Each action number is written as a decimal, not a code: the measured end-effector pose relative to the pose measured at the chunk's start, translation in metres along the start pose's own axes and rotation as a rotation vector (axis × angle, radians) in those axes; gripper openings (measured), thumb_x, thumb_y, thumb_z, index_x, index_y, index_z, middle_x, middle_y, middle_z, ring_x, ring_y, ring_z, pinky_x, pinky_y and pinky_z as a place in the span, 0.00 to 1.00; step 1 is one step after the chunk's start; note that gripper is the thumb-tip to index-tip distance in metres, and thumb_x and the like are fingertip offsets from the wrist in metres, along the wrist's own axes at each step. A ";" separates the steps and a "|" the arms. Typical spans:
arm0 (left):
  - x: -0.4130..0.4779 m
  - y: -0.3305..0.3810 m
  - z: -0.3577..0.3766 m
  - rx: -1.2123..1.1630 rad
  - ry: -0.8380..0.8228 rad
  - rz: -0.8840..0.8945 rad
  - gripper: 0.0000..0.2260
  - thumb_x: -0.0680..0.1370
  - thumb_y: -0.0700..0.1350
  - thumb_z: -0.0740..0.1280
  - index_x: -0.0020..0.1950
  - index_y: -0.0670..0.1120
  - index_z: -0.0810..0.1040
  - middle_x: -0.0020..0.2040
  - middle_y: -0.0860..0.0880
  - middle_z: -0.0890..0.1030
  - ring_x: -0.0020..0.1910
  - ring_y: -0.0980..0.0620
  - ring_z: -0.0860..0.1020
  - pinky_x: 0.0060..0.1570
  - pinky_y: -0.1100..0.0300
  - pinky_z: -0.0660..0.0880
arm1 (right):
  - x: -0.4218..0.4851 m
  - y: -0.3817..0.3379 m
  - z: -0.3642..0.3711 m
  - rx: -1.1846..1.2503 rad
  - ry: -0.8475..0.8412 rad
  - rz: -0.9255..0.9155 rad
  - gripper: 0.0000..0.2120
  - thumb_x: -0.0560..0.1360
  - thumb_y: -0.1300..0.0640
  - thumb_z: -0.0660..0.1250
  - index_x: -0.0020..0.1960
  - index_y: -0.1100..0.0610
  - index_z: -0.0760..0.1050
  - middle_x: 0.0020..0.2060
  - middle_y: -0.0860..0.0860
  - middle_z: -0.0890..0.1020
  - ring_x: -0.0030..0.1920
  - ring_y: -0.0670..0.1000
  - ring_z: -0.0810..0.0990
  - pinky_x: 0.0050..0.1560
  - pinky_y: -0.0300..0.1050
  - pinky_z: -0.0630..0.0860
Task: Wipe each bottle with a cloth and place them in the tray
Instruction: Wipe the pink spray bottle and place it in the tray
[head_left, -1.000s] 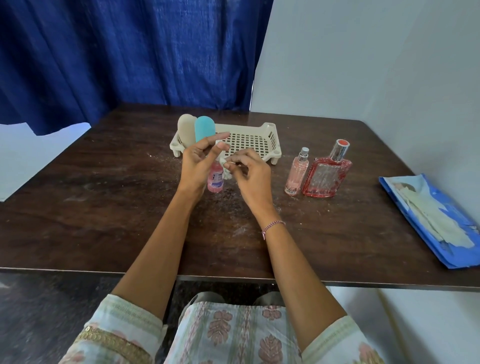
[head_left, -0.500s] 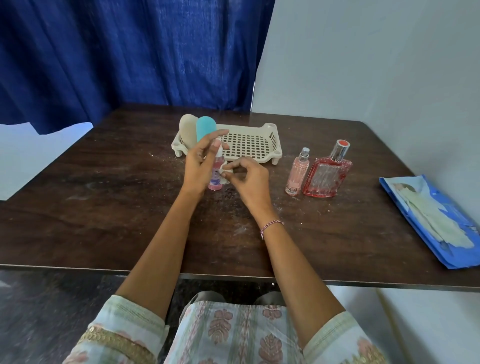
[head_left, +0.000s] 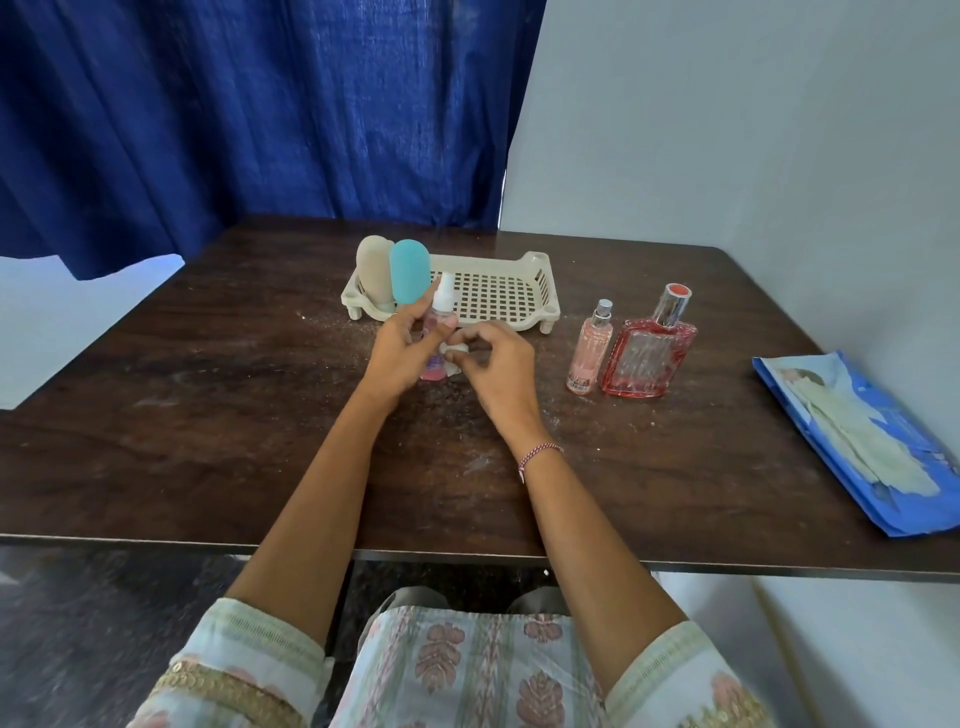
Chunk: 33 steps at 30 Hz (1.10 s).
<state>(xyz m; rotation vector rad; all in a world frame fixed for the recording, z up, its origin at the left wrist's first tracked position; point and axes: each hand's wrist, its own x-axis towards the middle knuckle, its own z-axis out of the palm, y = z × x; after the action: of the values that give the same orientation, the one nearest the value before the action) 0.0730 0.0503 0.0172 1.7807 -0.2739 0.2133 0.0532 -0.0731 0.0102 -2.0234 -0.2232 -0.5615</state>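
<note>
My left hand (head_left: 397, 351) grips a small pink spray bottle with a white nozzle (head_left: 443, 299), holding it upright over the table just in front of the tray. My right hand (head_left: 496, 366) pinches a small white cloth (head_left: 451, 354) against the bottle's lower side. The cream perforated tray (head_left: 519, 317) sits behind my hands; a beige bottle (head_left: 373, 270) and a teal bottle (head_left: 409, 270) stand at its left end. A slim pink spray bottle (head_left: 588, 349) and a wide red perfume bottle (head_left: 649, 353) stand on the table to the right.
The dark wooden table (head_left: 208, 415) has light dust marks. A blue packet with pale cloths (head_left: 872, 441) lies at the right edge. A blue curtain hangs behind, and a white wall runs along the right side.
The pink spray bottle has been raised and its nozzle now shows above my left fingers. My right hand with the cloth has slid down to the bottle's lower part.
</note>
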 end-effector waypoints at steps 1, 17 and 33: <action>0.001 -0.001 -0.001 -0.006 -0.011 -0.011 0.21 0.78 0.45 0.66 0.71 0.43 0.70 0.45 0.50 0.77 0.49 0.57 0.76 0.58 0.61 0.75 | 0.000 0.000 -0.001 0.008 0.019 -0.004 0.07 0.68 0.65 0.74 0.44 0.58 0.81 0.44 0.50 0.79 0.45 0.47 0.79 0.47 0.29 0.74; -0.001 0.012 -0.011 -0.490 0.273 -0.160 0.16 0.78 0.43 0.65 0.65 0.38 0.73 0.54 0.43 0.82 0.49 0.52 0.83 0.44 0.59 0.81 | -0.005 -0.010 -0.003 0.021 0.120 -0.112 0.07 0.68 0.63 0.74 0.46 0.59 0.83 0.44 0.50 0.80 0.44 0.38 0.73 0.48 0.25 0.71; -0.001 0.017 -0.005 -1.177 0.319 -0.309 0.15 0.82 0.44 0.59 0.66 0.38 0.69 0.53 0.41 0.81 0.45 0.48 0.84 0.41 0.54 0.81 | -0.010 -0.021 0.006 0.111 0.175 -0.280 0.07 0.70 0.67 0.72 0.48 0.63 0.81 0.47 0.51 0.76 0.49 0.45 0.77 0.48 0.36 0.78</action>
<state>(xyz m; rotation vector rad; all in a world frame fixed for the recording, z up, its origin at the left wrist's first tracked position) 0.0671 0.0519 0.0344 0.5875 0.1142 0.0724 0.0384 -0.0573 0.0193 -1.8354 -0.4261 -0.8777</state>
